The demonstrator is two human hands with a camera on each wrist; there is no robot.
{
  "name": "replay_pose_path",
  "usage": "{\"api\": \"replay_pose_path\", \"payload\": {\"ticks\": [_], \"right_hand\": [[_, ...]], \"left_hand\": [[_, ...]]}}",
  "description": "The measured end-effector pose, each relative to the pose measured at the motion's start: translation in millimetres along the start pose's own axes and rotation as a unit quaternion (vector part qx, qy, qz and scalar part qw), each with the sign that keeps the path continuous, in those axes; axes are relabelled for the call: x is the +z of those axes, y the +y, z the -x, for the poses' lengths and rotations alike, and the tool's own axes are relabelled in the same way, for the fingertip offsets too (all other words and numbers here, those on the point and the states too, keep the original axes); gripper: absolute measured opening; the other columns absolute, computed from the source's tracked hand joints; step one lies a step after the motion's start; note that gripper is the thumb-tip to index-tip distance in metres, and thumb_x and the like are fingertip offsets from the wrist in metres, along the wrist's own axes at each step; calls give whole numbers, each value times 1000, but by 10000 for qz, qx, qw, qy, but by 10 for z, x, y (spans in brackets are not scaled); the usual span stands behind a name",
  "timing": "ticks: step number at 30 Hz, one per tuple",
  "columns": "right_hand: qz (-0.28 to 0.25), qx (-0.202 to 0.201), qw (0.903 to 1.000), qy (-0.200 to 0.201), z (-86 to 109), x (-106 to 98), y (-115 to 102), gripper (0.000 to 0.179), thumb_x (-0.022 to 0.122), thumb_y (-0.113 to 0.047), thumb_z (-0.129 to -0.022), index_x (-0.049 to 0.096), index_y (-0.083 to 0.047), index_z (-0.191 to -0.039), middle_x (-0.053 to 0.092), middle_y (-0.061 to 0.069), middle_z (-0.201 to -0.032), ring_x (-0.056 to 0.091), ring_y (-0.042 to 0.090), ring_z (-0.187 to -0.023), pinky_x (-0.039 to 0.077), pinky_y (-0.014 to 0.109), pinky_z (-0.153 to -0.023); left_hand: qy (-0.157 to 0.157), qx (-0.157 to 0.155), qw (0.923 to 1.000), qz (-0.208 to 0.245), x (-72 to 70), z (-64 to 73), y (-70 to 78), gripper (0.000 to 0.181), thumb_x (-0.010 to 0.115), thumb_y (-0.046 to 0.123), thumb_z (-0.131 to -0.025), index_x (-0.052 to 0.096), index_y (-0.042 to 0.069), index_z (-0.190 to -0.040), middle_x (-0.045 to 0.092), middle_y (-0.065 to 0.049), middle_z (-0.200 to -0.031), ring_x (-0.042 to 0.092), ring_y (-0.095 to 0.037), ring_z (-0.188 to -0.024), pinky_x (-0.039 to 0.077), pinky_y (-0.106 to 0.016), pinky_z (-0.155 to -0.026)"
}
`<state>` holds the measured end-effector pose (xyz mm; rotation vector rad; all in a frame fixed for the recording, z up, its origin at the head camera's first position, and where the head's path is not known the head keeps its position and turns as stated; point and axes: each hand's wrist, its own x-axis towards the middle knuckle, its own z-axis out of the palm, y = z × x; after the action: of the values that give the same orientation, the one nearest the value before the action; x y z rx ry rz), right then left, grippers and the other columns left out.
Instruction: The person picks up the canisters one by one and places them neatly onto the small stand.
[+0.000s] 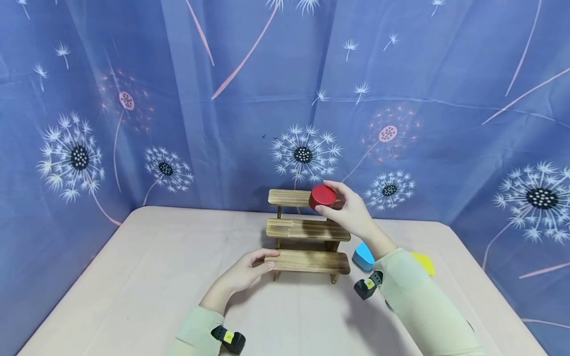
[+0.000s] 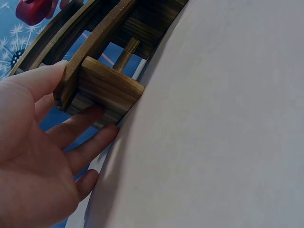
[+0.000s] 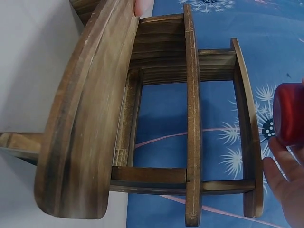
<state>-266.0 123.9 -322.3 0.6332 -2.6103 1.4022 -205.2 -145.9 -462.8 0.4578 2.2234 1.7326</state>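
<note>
A three-tier wooden step shelf [image 1: 307, 262] stands on the table, seen end-on in the left wrist view and from its right in the right wrist view. My left hand [image 1: 245, 272] grips the left end of the lowest tier, thumb at the front edge. Below that tier, the other fingers lie by the side support [image 2: 107, 90]. Between thumb and fingers, my right hand [image 1: 349, 210] holds a red round block [image 1: 322, 196] in front of the top tier [image 1: 289, 198]. In the right wrist view the red block shows only partly, at the right edge.
A blue block [image 1: 363, 257] lies right of the shelf, partly behind my right forearm. Beyond the sleeve, a yellow block [image 1: 423, 263] is partly hidden. Behind the pale table [image 1: 147, 277] hangs a blue dandelion-print cloth [image 1: 231, 148].
</note>
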Motion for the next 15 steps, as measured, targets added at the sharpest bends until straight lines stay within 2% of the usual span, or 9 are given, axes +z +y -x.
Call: {"api": "replay_pose_path", "payload": {"ticks": [7, 15], "right_hand": [[42, -148, 9999, -39, -9, -1, 54, 67, 75, -24, -82, 44, -14, -140, 60, 13, -120, 66, 25, -89, 53, 29, -75], [119, -210, 9997, -67, -43, 24, 46, 67, 75, -25, -82, 44, -12, -140, 60, 11, -120, 65, 23, -90, 53, 32, -76]], "left_hand": [[-29, 12, 10000, 47, 9, 8, 6, 39, 57, 25, -95, 54, 10, -131, 59, -12, -95, 30, -8, -44, 31, -19, -43], [-78, 27, 10000, 53, -1, -4, 3, 39, 57, 26, -95, 53, 10, -131, 59, -13, -86, 29, -6, -42, 29, -18, -41]]}}
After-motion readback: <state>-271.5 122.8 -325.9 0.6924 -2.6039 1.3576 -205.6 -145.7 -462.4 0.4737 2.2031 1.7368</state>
